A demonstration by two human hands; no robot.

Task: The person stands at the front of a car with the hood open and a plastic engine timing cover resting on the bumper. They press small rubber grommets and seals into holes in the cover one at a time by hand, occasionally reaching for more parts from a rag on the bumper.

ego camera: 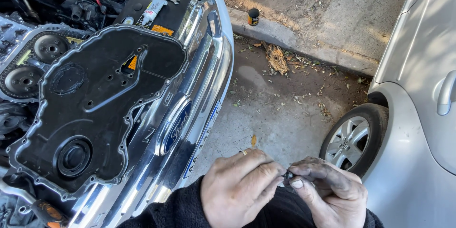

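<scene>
My left hand [240, 187] and my right hand [327, 192] meet low in the frame, both greasy, in dark sleeves. Their fingertips pinch a small dark metal part [288, 176] between them; most of it is hidden by the fingers. A ring shows on my left hand. To the left, a large black engine cover [95, 104] with a silver bolt-hole rim lies across the open engine bay, resting against the chrome grille [190, 90] of the car.
Toothed timing pulleys [35, 62] and a battery [152, 12] show in the engine bay. A silver car with a wheel [351, 138] stands at right. A small black and yellow can [253, 17] sits on the kerb. Dry leaves litter the concrete ground.
</scene>
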